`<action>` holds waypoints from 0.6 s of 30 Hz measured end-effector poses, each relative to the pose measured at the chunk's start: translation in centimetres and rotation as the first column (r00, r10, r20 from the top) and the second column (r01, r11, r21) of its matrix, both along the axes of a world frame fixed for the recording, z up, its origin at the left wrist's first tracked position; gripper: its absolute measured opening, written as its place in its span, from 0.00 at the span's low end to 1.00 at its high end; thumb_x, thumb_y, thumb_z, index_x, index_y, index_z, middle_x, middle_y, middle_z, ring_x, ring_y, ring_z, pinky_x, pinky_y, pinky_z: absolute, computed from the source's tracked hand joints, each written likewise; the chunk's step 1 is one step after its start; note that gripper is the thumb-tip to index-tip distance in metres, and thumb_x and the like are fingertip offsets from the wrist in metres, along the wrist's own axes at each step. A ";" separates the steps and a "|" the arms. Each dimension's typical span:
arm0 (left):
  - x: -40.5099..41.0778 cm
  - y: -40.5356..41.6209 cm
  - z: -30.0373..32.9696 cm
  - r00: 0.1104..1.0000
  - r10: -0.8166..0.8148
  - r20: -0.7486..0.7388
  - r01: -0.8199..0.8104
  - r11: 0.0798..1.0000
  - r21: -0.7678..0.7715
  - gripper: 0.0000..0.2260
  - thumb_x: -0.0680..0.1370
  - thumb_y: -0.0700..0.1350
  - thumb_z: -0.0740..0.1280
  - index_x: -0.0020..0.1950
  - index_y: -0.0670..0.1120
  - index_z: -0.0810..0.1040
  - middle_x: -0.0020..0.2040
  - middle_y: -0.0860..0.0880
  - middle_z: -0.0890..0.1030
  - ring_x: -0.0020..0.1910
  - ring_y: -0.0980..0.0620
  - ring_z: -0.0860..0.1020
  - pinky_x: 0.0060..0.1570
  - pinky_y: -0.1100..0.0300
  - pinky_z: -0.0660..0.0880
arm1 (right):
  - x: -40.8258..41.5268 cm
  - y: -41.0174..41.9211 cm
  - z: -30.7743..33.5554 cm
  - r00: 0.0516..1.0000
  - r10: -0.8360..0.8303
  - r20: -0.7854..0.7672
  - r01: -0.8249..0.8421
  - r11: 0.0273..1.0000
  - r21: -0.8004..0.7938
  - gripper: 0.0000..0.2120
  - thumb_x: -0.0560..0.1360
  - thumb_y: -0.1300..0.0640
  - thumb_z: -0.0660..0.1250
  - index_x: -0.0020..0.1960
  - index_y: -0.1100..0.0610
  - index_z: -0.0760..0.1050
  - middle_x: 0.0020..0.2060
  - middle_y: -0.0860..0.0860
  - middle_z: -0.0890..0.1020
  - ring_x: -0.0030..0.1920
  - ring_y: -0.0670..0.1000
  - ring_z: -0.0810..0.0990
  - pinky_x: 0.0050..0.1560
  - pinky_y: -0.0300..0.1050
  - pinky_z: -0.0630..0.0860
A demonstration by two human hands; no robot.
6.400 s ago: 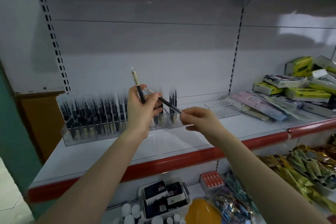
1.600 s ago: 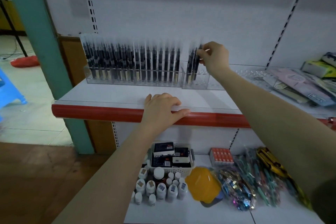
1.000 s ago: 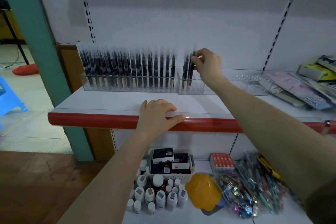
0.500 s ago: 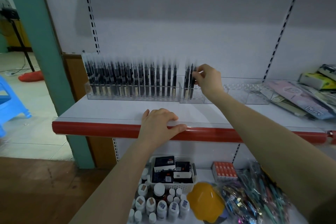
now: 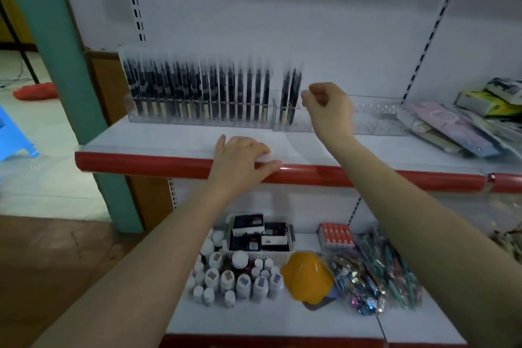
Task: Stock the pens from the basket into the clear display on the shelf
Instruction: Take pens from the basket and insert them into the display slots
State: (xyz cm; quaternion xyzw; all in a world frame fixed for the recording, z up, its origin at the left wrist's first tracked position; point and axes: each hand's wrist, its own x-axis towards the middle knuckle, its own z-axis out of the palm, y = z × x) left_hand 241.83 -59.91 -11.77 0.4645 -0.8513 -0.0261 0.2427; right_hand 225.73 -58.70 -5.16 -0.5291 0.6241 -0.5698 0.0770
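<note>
— Where do the pens sit relative to the person's hands?

— The small cluster of pens (image 5: 291, 99) stands upright in the second clear display (image 5: 339, 124), just left of the right hand (image 5: 329, 110). That hand hangs in front of the display with its fingers curled inward and thumb near the fingertips, holding nothing visible; it is close to the cluster but apart from it.

— And the other hand?

— The left hand (image 5: 240, 162) rests on the shelf edge (image 5: 141, 162), fingers spread flat over the red strip, thumb along its front. It is well below and in front of the pens.

— How many pens are there?

— The small cluster looks like three or four; blur prevents a firm count. The first clear display (image 5: 197, 118), to the left, is packed with a long row of pens (image 5: 197, 93), several deep, too smeared to count. Two displays stand end to end, and most of the second one's slots are unfilled.

— Anything else nearby?

— Flat packets (image 5: 452, 133) lie at the right of the same shelf. Below are a white basket (image 5: 260, 234) of small boxes, a group of little white bottles (image 5: 240, 280), one yellow helmet-shaped item (image 5: 308, 274) and bagged colourful goods (image 5: 372, 277).
</note>
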 end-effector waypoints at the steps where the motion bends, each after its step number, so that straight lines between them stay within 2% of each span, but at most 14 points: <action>1: -0.1 0.4 -0.3 1.000 0.001 -0.004 -0.002 0.996 -0.092 0.22 0.76 0.61 0.60 0.63 0.48 0.75 0.65 0.47 0.73 0.69 0.48 0.66 0.71 0.43 0.46 | 0.7 1.9 -0.5 0.996 0.056 0.067 -0.052 0.997 -0.058 0.09 0.77 0.58 0.63 0.55 0.61 0.76 0.45 0.53 0.82 0.49 0.51 0.81 0.50 0.41 0.77; 3: -0.1 1.9 -1.7 0.990 -0.077 -0.117 0.029 0.929 -0.369 0.18 0.76 0.54 0.63 0.56 0.42 0.79 0.58 0.40 0.78 0.62 0.41 0.73 0.65 0.36 0.59 | 2.1 6.1 -2.5 0.977 0.172 0.129 -0.156 0.980 -0.125 0.04 0.77 0.60 0.63 0.49 0.58 0.76 0.39 0.50 0.82 0.44 0.50 0.83 0.47 0.43 0.80; 4: 0.2 3.0 -3.0 0.967 -0.161 -0.199 0.049 0.880 -0.472 0.16 0.76 0.51 0.64 0.53 0.40 0.80 0.53 0.39 0.80 0.57 0.40 0.77 0.61 0.37 0.66 | 2.6 8.3 -4.0 0.964 0.223 0.144 -0.204 0.969 -0.139 0.03 0.77 0.61 0.63 0.48 0.57 0.76 0.38 0.50 0.82 0.42 0.48 0.83 0.45 0.41 0.80; 5: 0.5 4.3 -4.8 0.931 -0.252 -0.263 0.088 0.856 -0.510 0.14 0.76 0.49 0.64 0.51 0.39 0.80 0.50 0.40 0.80 0.53 0.41 0.78 0.57 0.43 0.71 | 3.1 10.3 -5.9 0.951 0.263 0.165 -0.241 0.960 -0.142 0.04 0.77 0.62 0.63 0.46 0.56 0.76 0.37 0.49 0.82 0.41 0.46 0.83 0.44 0.40 0.80; 6: 1.0 5.7 -6.9 0.901 -0.311 -0.303 0.145 0.873 -0.466 0.13 0.76 0.47 0.63 0.50 0.38 0.80 0.48 0.41 0.81 0.49 0.43 0.78 0.53 0.50 0.74 | 3.4 12.0 -8.3 0.939 0.285 0.191 -0.266 0.956 -0.121 0.05 0.77 0.63 0.63 0.45 0.55 0.76 0.37 0.48 0.81 0.39 0.45 0.82 0.42 0.38 0.79; 7: 1.6 6.9 -9.2 0.887 -0.318 -0.335 0.188 0.912 -0.365 0.14 0.76 0.47 0.63 0.50 0.38 0.80 0.46 0.42 0.81 0.47 0.46 0.78 0.49 0.55 0.74 | 3.5 13.3 -11.3 0.935 0.287 0.210 -0.281 0.958 -0.060 0.07 0.77 0.63 0.63 0.44 0.53 0.75 0.36 0.47 0.81 0.38 0.44 0.82 0.41 0.37 0.79; 9: 2.9 8.8 -14.5 0.920 -0.223 -0.323 0.226 0.974 -0.029 0.15 0.77 0.49 0.61 0.50 0.40 0.80 0.44 0.43 0.81 0.44 0.47 0.77 0.43 0.59 0.71 | 3.4 15.2 -18.1 0.943 0.252 0.219 -0.287 0.947 0.147 0.08 0.77 0.63 0.63 0.43 0.52 0.76 0.36 0.46 0.81 0.38 0.46 0.81 0.40 0.40 0.78; 10: 3.6 9.3 -17.3 0.952 -0.167 -0.255 0.217 0.959 0.182 0.15 0.77 0.50 0.61 0.51 0.40 0.80 0.45 0.43 0.81 0.44 0.47 0.77 0.42 0.58 0.71 | 3.1 15.8 -21.8 0.945 0.222 0.239 -0.285 0.919 0.271 0.07 0.78 0.63 0.63 0.42 0.54 0.76 0.36 0.47 0.81 0.37 0.48 0.81 0.40 0.42 0.78; 12: 4.7 9.4 -23.0 0.992 -0.111 -0.065 0.128 0.837 0.532 0.13 0.78 0.48 0.63 0.55 0.41 0.78 0.50 0.43 0.80 0.49 0.46 0.77 0.46 0.56 0.72 | 2.6 16.9 -29.1 0.947 0.139 0.289 -0.273 0.821 0.501 0.08 0.77 0.63 0.63 0.41 0.61 0.76 0.34 0.51 0.80 0.35 0.46 0.79 0.39 0.42 0.76; 14: 5.2 9.3 -27.9 0.987 -0.125 0.102 0.017 0.710 0.704 0.12 0.78 0.48 0.64 0.58 0.42 0.77 0.54 0.44 0.80 0.52 0.47 0.77 0.49 0.56 0.73 | 2.1 17.7 -35.4 0.955 0.066 0.289 -0.251 0.698 0.671 0.10 0.78 0.62 0.63 0.38 0.60 0.76 0.32 0.50 0.79 0.32 0.42 0.78 0.37 0.41 0.73; 15: 5.1 9.3 -30.1 0.974 -0.157 0.162 -0.019 0.658 0.753 0.12 0.78 0.48 0.63 0.57 0.42 0.77 0.53 0.44 0.80 0.51 0.47 0.77 0.50 0.56 0.73 | 2.1 18.0 -38.1 0.957 0.030 0.289 -0.242 0.635 0.734 0.11 0.78 0.60 0.63 0.37 0.58 0.75 0.32 0.50 0.80 0.32 0.42 0.79 0.37 0.44 0.75; 16: 4.9 9.2 -32.2 0.961 -0.186 0.205 -0.051 0.611 0.790 0.11 0.78 0.47 0.63 0.55 0.42 0.77 0.51 0.44 0.80 0.50 0.46 0.77 0.49 0.55 0.73 | 2.1 18.2 -40.7 0.957 -0.002 0.289 -0.235 0.576 0.783 0.11 0.78 0.59 0.63 0.37 0.57 0.76 0.33 0.52 0.81 0.35 0.46 0.81 0.39 0.49 0.78; 18: 4.2 9.0 -36.8 0.939 -0.218 0.267 -0.114 0.534 0.838 0.10 0.79 0.46 0.62 0.50 0.40 0.77 0.46 0.44 0.79 0.47 0.45 0.78 0.45 0.55 0.73 | 2.3 18.3 -45.0 0.958 -0.048 0.282 -0.228 0.469 0.853 0.10 0.78 0.59 0.63 0.41 0.62 0.78 0.37 0.58 0.82 0.39 0.55 0.82 0.43 0.54 0.80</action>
